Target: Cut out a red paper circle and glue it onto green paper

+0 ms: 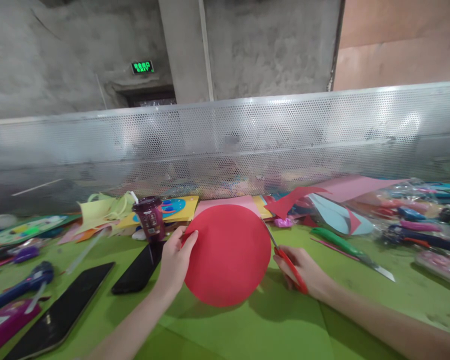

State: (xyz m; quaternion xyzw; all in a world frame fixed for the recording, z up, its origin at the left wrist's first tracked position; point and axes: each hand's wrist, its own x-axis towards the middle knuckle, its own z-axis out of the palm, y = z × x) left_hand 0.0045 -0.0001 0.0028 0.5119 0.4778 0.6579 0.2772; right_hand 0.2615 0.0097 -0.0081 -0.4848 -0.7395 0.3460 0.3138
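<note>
My left hand (175,261) pinches the left edge of a red paper circle (228,254) and holds it up over the green table cover (277,325). My right hand (303,272) is closed round the red handles of a pair of scissors (285,260). Their blades point up along the circle's right edge. A red paper offcut (290,199) lies behind the circle, among other coloured sheets.
A purple cup with a straw (150,217) stands left of the circle. Two dark phones (140,267) (62,315) lie at the left. A green-handled knife (350,252) lies at the right, near packets of craft tools (423,225). A perforated metal panel (225,145) closes the back.
</note>
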